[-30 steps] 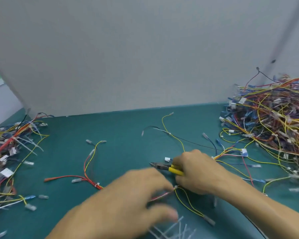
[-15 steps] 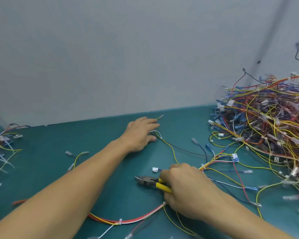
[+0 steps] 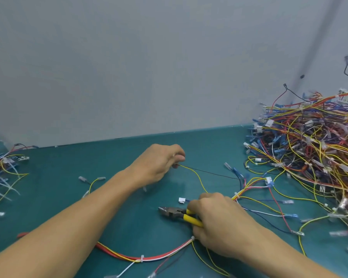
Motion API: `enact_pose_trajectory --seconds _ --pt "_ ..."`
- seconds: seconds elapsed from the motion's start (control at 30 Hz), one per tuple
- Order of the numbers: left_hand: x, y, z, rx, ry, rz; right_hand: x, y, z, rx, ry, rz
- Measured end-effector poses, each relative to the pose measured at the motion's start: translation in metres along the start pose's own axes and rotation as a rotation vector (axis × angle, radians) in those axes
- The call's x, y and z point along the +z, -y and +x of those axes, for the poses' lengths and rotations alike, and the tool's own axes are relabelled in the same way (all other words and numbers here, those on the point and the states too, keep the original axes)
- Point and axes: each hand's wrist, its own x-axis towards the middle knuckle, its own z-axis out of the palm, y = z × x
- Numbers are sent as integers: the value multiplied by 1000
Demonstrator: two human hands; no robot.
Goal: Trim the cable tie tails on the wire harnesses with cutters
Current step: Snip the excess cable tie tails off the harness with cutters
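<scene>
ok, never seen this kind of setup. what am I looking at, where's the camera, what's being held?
No robot here: a person's two bare hands, filmed by one wide-angle camera worn on the head, looking forward and down. The left hand pinches thin yellow and black wires. The right hand grips yellow-handled cutters, nose pointing left, over the green table. A big tangle of wire harnesses lies at the right, a smaller pile far left, one red-white-yellow harness with white cable ties nearest the person.
</scene>
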Motion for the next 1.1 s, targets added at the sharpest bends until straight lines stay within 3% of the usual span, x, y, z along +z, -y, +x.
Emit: enact_pose_trajectory --seconds 0.27,0.37,0.63,0.87,1.1 --pt "-1 1 -59 -265 -47 -391 -1 -2 -1 -35 12 -2" --pt "12 3 -71 -326 -180 -577 -3 -1 -3 -76 48 1" --pt "18 14 -77 -304 -269 -798 -61 -2 7 -131 245 -50" --pt "19 19 -76 -265 -259 -817 -75 -15 30 -34 4 -51" --pt "19 16 -76 -255 -238 -788 -64 -23 33 -35 -57 -72"
